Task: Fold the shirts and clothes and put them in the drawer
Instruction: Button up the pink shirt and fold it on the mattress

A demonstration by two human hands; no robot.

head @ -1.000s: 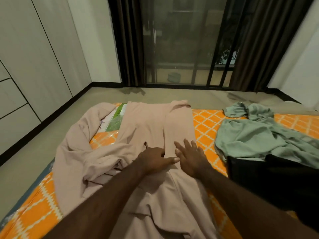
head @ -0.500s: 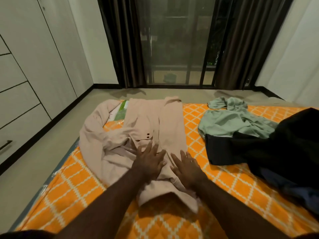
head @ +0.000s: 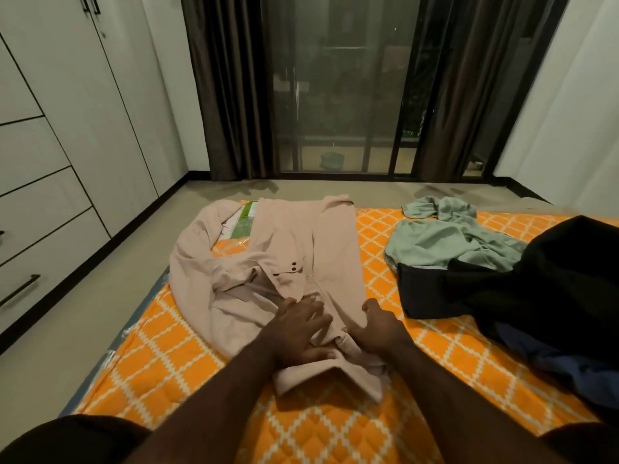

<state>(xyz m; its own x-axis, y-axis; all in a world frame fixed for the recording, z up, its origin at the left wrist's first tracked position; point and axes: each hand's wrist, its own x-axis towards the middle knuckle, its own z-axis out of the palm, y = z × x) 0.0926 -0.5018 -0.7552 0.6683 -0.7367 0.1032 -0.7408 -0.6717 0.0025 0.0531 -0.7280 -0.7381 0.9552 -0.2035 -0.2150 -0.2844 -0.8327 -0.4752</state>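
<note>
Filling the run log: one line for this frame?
step: folding pink garment on orange mattress | left hand: flat on it | right hand: gripping its edge | green garment, dark clothes: unfolded

Garment (head: 301, 249) on mattress (head: 174, 356) left, clothes pile (head: 502, 269) right, both hands (head: 298, 329) on garment's near end, drawers (head: 40, 229) far left.

pink garment (head: 335, 249): matt soft cloth | mattress (head: 335, 430): quilted orange fabric | wardrobe (head: 67, 128): smooth matt

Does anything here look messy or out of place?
Yes. The pink garment is only half tidy: its left side lies bunched and rumpled. A green package pokes out from under it. The green shirt and dark clothes lie crumpled, unfolded.
</note>
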